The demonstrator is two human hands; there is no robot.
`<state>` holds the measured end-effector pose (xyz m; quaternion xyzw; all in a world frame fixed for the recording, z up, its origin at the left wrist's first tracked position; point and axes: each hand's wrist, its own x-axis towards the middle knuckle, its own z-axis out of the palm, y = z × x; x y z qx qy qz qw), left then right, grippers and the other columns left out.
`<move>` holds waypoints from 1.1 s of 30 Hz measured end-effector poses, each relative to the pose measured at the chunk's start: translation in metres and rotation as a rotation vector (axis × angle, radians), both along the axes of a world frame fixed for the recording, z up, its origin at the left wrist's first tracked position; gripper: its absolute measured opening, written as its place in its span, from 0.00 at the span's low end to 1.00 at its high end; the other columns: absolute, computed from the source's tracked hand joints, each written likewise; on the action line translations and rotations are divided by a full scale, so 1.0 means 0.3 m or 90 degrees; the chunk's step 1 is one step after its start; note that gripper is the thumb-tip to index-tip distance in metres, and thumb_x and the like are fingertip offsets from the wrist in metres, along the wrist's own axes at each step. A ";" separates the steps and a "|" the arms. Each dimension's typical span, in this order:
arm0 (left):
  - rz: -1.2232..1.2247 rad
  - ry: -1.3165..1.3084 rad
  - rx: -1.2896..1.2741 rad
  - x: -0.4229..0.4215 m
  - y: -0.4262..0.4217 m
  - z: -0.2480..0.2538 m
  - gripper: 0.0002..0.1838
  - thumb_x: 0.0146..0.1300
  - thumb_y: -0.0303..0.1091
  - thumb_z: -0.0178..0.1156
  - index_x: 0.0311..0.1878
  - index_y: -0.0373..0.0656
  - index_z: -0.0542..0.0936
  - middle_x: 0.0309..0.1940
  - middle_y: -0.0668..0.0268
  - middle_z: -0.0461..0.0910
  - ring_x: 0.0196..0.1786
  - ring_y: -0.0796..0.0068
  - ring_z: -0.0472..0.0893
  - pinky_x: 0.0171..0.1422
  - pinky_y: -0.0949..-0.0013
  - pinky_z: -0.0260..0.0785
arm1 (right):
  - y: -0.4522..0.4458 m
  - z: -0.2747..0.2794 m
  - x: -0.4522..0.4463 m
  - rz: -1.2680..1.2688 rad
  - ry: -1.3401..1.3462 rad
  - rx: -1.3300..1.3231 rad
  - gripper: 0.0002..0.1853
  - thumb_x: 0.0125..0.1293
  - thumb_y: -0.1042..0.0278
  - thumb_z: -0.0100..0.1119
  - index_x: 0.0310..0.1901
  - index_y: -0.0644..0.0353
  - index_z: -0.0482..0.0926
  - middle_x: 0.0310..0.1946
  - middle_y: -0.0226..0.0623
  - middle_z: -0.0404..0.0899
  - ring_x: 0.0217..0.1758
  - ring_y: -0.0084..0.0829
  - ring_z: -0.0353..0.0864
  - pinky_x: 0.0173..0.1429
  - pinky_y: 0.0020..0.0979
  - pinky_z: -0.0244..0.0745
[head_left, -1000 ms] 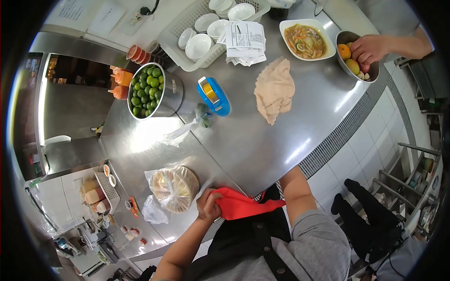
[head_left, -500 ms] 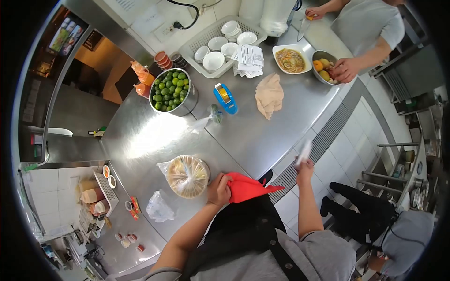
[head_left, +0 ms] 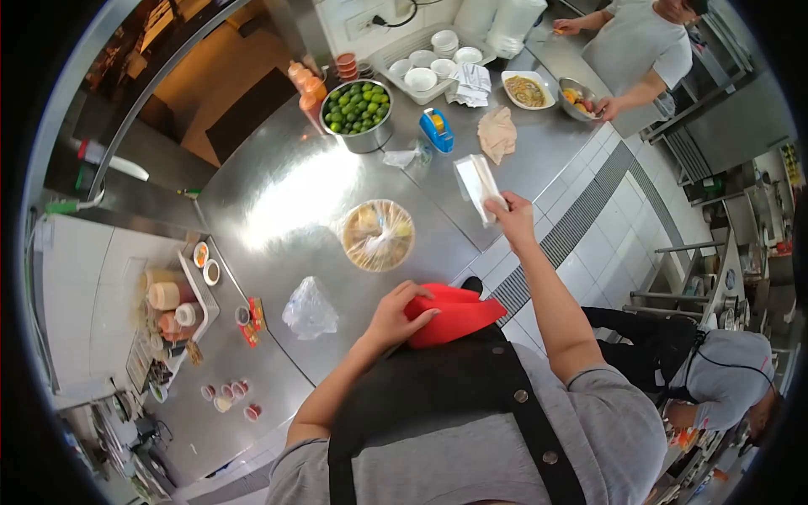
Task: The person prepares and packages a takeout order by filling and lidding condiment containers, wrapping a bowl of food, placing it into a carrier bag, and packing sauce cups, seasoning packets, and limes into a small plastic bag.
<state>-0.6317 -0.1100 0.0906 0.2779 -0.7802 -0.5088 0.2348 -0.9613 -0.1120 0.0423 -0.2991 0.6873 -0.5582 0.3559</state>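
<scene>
In my right hand (head_left: pixel 513 219) is a flat white packet (head_left: pixel 480 187) with a clear plastic edge, held by its near end above the steel table. What is inside it I cannot make out. My left hand (head_left: pixel 397 313) grips the edge of a red cloth-like bag (head_left: pixel 454 315) in front of my apron, its thumb and fingers at the left side. Beyond that hand, on the table, stands a round container in a knotted clear plastic bag (head_left: pixel 379 236). A crumpled clear plastic bag (head_left: pixel 310 309) lies left of my left hand.
On the steel table (head_left: pixel 278 261) are a pot of limes (head_left: pixel 358 109), a blue tape dispenser (head_left: pixel 437 130), a beige cloth (head_left: pixel 497 135) and a crate of white bowls (head_left: pixel 404 61). A co-worker (head_left: pixel 640 50) holds a metal bowl (head_left: pixel 576 99); another person (head_left: pixel 724 370) is at right.
My right hand has swung the white packet forward and left, over the table. The red bag has been spread wider, and my left hand has shifted on its edge. The camera view has moved.
</scene>
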 end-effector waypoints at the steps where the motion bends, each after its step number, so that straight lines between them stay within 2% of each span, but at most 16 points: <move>1: 0.012 0.004 -0.008 0.052 0.000 0.031 0.14 0.58 0.32 0.73 0.43 0.39 0.80 0.39 0.57 0.81 0.45 0.58 0.82 0.52 0.62 0.74 | -0.031 -0.001 0.032 0.019 -0.059 -0.029 0.10 0.64 0.69 0.70 0.42 0.66 0.86 0.31 0.27 0.84 0.33 0.16 0.77 0.36 0.24 0.71; 2: 0.072 0.006 -0.019 0.106 0.009 0.054 0.13 0.55 0.30 0.74 0.41 0.39 0.81 0.37 0.58 0.83 0.43 0.59 0.83 0.50 0.64 0.74 | -0.057 0.008 0.061 0.026 -0.047 -0.036 0.09 0.67 0.68 0.68 0.43 0.65 0.86 0.30 0.24 0.83 0.33 0.14 0.76 0.36 0.24 0.70; 4: 0.198 -0.007 0.003 0.221 0.027 0.049 0.12 0.55 0.29 0.74 0.40 0.40 0.81 0.37 0.61 0.83 0.43 0.66 0.83 0.51 0.66 0.73 | -0.104 -0.004 0.075 0.069 -0.032 -0.046 0.11 0.68 0.67 0.67 0.46 0.65 0.85 0.32 0.24 0.83 0.34 0.14 0.76 0.38 0.23 0.71; 8: 0.453 0.204 0.211 0.395 0.010 0.051 0.14 0.54 0.29 0.74 0.42 0.39 0.81 0.42 0.66 0.82 0.48 0.73 0.80 0.56 0.69 0.71 | -0.208 -0.037 0.066 0.192 -0.086 0.017 0.14 0.71 0.65 0.64 0.53 0.64 0.83 0.41 0.30 0.84 0.42 0.18 0.79 0.47 0.23 0.74; 9: 0.459 0.324 0.235 0.411 -0.006 0.069 0.18 0.57 0.32 0.73 0.48 0.38 0.79 0.47 0.65 0.80 0.52 0.72 0.79 0.58 0.68 0.72 | -0.227 -0.065 0.052 0.203 0.027 0.049 0.16 0.71 0.64 0.64 0.56 0.62 0.81 0.46 0.33 0.83 0.46 0.21 0.79 0.50 0.24 0.74; 11: 0.502 0.438 0.249 0.406 -0.029 0.128 0.20 0.62 0.35 0.70 0.54 0.39 0.76 0.50 0.63 0.79 0.54 0.73 0.79 0.59 0.68 0.74 | -0.283 -0.111 0.033 0.226 0.255 0.092 0.21 0.71 0.62 0.64 0.62 0.60 0.78 0.56 0.39 0.80 0.54 0.26 0.79 0.56 0.26 0.75; 14: 0.564 0.500 0.254 0.382 -0.052 0.138 0.19 0.65 0.34 0.68 0.56 0.39 0.75 0.52 0.61 0.79 0.54 0.73 0.79 0.60 0.68 0.75 | -0.341 0.029 0.094 0.271 0.434 -0.080 0.27 0.70 0.60 0.66 0.68 0.56 0.73 0.66 0.44 0.70 0.63 0.36 0.76 0.64 0.34 0.73; 17: 0.600 0.556 0.278 0.309 -0.062 0.113 0.18 0.66 0.32 0.67 0.56 0.39 0.75 0.52 0.61 0.79 0.54 0.74 0.79 0.60 0.69 0.76 | -0.361 0.268 0.232 0.543 0.123 -0.102 0.34 0.66 0.61 0.69 0.72 0.54 0.68 0.70 0.44 0.66 0.66 0.42 0.73 0.69 0.42 0.69; 20: 0.595 0.617 0.347 0.242 -0.059 0.103 0.19 0.63 0.29 0.69 0.55 0.39 0.75 0.51 0.63 0.79 0.54 0.74 0.79 0.60 0.69 0.76 | -0.313 0.469 0.426 0.506 0.179 -0.338 0.31 0.63 0.66 0.70 0.68 0.56 0.73 0.67 0.45 0.70 0.66 0.43 0.74 0.70 0.44 0.68; 23: 0.697 0.412 0.131 0.169 -0.037 0.120 0.22 0.58 0.25 0.73 0.54 0.40 0.76 0.51 0.64 0.79 0.53 0.74 0.79 0.60 0.68 0.75 | -0.364 0.544 0.469 0.598 0.292 -0.446 0.26 0.63 0.68 0.64 0.65 0.59 0.76 0.62 0.45 0.75 0.66 0.39 0.75 0.67 0.40 0.70; 24: 0.722 0.295 -0.027 0.146 -0.021 0.157 0.27 0.50 0.23 0.78 0.53 0.41 0.76 0.50 0.62 0.79 0.51 0.69 0.80 0.58 0.66 0.75 | -0.403 0.527 0.457 0.716 0.133 -0.409 0.23 0.65 0.69 0.55 0.63 0.60 0.77 0.57 0.46 0.78 0.64 0.36 0.75 0.66 0.37 0.71; 27: 0.706 0.077 -0.359 0.137 0.006 0.159 0.30 0.46 0.25 0.81 0.53 0.42 0.76 0.48 0.60 0.78 0.55 0.64 0.78 0.60 0.62 0.72 | -0.433 0.581 0.439 0.851 0.103 -0.137 0.25 0.64 0.70 0.53 0.64 0.64 0.76 0.58 0.44 0.78 0.67 0.32 0.73 0.70 0.33 0.66; 29: 0.705 0.037 -0.443 0.130 0.010 0.140 0.31 0.46 0.26 0.82 0.53 0.42 0.77 0.48 0.57 0.78 0.53 0.59 0.80 0.56 0.62 0.74 | -0.462 0.595 0.432 0.930 0.077 0.007 0.25 0.65 0.69 0.53 0.64 0.66 0.75 0.57 0.43 0.79 0.65 0.32 0.74 0.70 0.33 0.64; 31: 0.730 0.002 -0.517 0.129 0.004 0.115 0.30 0.46 0.26 0.81 0.53 0.42 0.78 0.48 0.57 0.78 0.51 0.58 0.81 0.54 0.62 0.76 | -0.487 0.594 0.421 0.984 -0.030 0.005 0.26 0.66 0.65 0.54 0.64 0.68 0.75 0.56 0.42 0.80 0.61 0.31 0.77 0.69 0.33 0.66; 33: 0.704 -0.025 -0.549 0.122 0.006 0.124 0.28 0.47 0.24 0.79 0.53 0.44 0.80 0.49 0.59 0.79 0.49 0.56 0.82 0.50 0.62 0.78 | -0.500 0.601 0.400 1.003 -0.217 -0.121 0.27 0.68 0.61 0.56 0.63 0.70 0.74 0.54 0.40 0.81 0.57 0.30 0.80 0.66 0.33 0.68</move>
